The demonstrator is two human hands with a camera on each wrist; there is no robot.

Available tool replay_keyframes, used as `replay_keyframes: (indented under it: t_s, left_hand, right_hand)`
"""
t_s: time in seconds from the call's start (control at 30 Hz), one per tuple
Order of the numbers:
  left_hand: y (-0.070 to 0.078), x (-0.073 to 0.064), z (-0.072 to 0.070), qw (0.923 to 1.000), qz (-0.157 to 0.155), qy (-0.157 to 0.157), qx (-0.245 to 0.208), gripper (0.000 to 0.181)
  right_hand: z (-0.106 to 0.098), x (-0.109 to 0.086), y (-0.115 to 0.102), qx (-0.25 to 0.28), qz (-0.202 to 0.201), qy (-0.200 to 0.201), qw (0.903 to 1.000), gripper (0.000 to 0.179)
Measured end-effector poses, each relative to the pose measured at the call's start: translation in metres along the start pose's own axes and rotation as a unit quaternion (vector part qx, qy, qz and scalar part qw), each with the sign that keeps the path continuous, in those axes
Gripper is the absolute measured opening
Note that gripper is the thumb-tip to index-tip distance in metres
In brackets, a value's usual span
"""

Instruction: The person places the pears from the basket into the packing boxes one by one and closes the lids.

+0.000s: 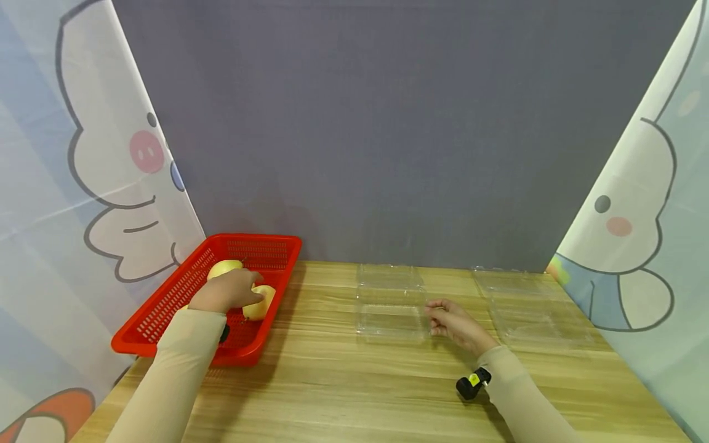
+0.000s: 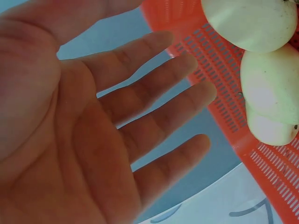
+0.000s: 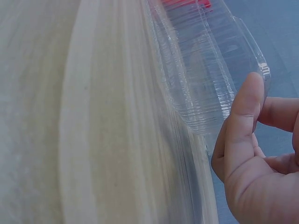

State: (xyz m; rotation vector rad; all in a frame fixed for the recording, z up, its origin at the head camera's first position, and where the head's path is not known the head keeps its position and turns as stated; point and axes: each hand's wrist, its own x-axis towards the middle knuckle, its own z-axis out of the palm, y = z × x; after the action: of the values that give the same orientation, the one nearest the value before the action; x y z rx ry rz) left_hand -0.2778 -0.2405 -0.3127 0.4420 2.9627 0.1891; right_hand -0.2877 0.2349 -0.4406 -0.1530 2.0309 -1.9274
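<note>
Head view showed left hand (image 1: pixel 227 292) spread over eight-o'clock pears (image 1: pixel 264 305), right hand (image 1: pixel 456 325) pinching the five-o'clock clamshell (image 1: pixel 391 306), probably best steadied gently.

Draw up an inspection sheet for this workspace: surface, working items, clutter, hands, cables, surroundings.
Surface: wood-grain table.
Working items: red basket at left, holding at least three pale yellow fruits; middle clear container, lying open; right clear container to its right.
Clutter: nothing seen.
Left hand: over the basket, fingers spread, gripping no fruit.
Right hand: pinches the middle container's right edge; black device at the wrist.
Cables: nothing clearly seen.
Surroundings: dark grey backdrop behind; cartoon-printed panels on both sides.
</note>
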Motion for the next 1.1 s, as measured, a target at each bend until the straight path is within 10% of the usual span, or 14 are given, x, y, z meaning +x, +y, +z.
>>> replay_keyframes:
  t_s: [1.1]
  left_hand:
    - [-0.009, 0.031, 0.023, 0.9941, -0.071, -0.044, -0.07, 0.056]
  right_hand:
    - [0.001, 0.0, 0.001, -0.005, -0.008, 0.001, 1.0, 0.046]
